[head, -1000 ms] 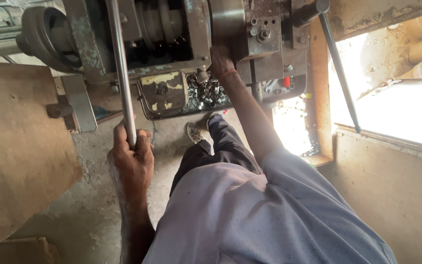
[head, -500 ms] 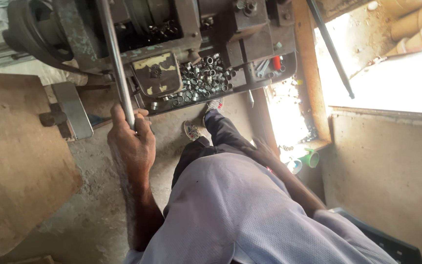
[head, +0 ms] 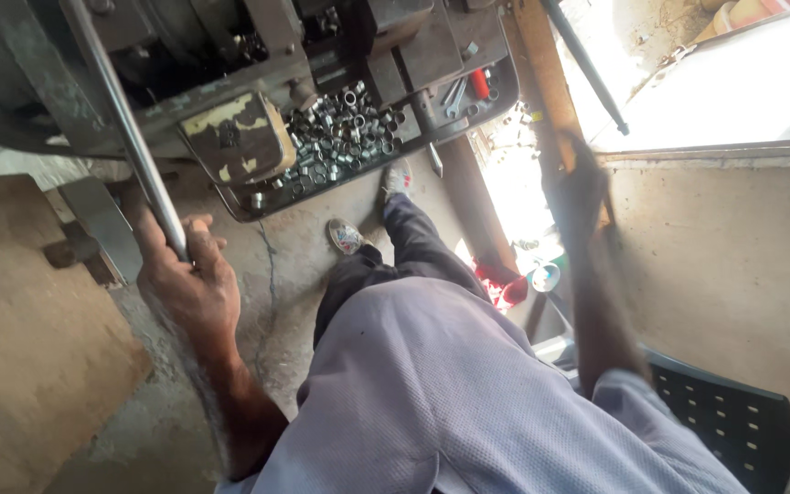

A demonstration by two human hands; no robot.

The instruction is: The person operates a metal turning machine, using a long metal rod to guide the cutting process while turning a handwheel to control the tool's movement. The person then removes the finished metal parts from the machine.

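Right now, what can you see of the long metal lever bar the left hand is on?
The lever bar is a long, round, grey metal rod, dull and worn, without visible bends. It runs slanted from the machine at the top left down to the left hand, whose grip closes around its lower end, fingers wrapped. Its upper end passes out of frame, so the mount is hidden. It crosses in front of the machine's dark body.

A shallow dark tray (head: 258, 212) on the front of the machine carries a heap of small shiny metal rings (head: 345, 137), spread loose across it, with a few tools (head: 457, 90) and a red-handled one (head: 478, 83) at its far end. Below, the cracked concrete floor (head: 272, 265) bears a brown board (head: 20, 338) and the person's two shoes (head: 346, 237).
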